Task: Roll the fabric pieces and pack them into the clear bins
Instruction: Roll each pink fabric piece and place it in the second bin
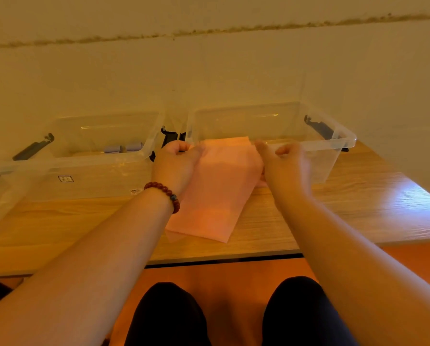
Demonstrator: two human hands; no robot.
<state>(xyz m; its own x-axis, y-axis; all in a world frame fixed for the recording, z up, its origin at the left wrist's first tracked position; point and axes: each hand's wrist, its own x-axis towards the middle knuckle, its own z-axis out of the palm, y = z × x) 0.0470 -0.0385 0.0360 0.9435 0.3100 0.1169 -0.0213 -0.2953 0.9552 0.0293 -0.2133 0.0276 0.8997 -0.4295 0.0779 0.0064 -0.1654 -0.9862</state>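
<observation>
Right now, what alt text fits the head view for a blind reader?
Left hand and right hand pinch the far edge of pink fabric on a wooden table. Behind stand two clear bins; the left bin holds lilac rolls.

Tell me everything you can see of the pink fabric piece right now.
The pink fabric piece is thin, soft-looking cloth folded into a long flat strip, not yet rolled. Its near end lies flat on the wooden table; its far end is raised in front of the right clear bin. The left hand and right hand each pinch a far corner.
</observation>
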